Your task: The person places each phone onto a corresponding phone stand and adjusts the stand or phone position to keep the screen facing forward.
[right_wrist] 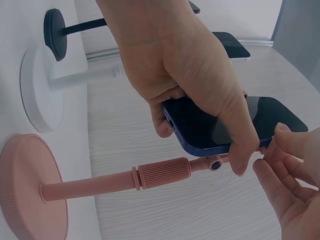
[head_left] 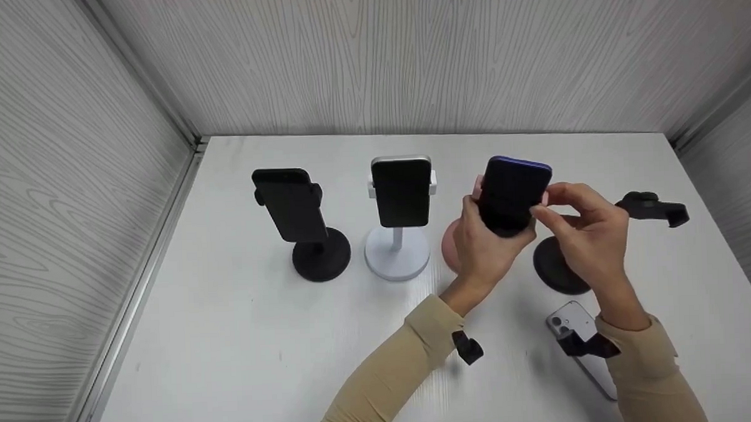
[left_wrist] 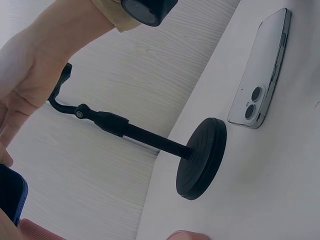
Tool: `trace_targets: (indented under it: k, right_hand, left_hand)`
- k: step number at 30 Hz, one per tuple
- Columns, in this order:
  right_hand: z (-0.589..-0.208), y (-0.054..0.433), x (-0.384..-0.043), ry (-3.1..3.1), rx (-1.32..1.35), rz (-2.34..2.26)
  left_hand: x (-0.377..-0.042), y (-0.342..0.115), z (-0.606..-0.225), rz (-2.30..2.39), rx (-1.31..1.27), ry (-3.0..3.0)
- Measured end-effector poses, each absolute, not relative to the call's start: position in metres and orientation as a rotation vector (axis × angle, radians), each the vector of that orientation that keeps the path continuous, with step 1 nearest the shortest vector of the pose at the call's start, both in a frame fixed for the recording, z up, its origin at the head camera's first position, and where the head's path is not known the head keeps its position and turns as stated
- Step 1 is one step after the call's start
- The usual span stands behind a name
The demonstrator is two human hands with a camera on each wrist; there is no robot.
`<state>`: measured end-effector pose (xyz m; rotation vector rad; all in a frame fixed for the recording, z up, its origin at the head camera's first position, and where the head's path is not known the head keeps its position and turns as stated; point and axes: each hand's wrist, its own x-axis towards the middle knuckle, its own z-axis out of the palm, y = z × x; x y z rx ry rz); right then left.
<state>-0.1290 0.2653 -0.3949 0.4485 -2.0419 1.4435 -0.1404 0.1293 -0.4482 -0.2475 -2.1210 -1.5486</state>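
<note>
My left hand (head_left: 484, 248) grips the lower part of a blue-edged smartphone (head_left: 515, 190), thumb and fingers on opposite sides. The phone stands tilted, its dark screen toward me, at the head of a pink phone stand (right_wrist: 165, 172). With thumb and index finger, my right hand (head_left: 594, 238) pinches the pink clamp (head_left: 545, 198) at the phone's right edge. In the right wrist view, the left hand (right_wrist: 185, 65) lies across the phone, and the right hand's fingertips meet at its near edge. The hands and phone hide most of the clamp.
A black stand (head_left: 319, 255) holds a black phone (head_left: 291, 204) at left; beside it, a white stand (head_left: 398, 260) carries another phone (head_left: 403, 191). Behind my right hand is a black stand (left_wrist: 202, 157) with a bare holder (head_left: 653, 209). A white phone (left_wrist: 260, 70) lies face down nearby.
</note>
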Motion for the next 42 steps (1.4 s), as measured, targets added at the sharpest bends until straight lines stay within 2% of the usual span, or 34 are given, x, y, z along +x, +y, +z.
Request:
trace_targets:
  k: [42]
  right_hand:
    - [-0.3955,0.2634,-0.1378,-2.025,0.453,1.483]
  left_hand:
    - [-0.1425,0.1268,-0.4454,-1.574,-0.270,-2.158]
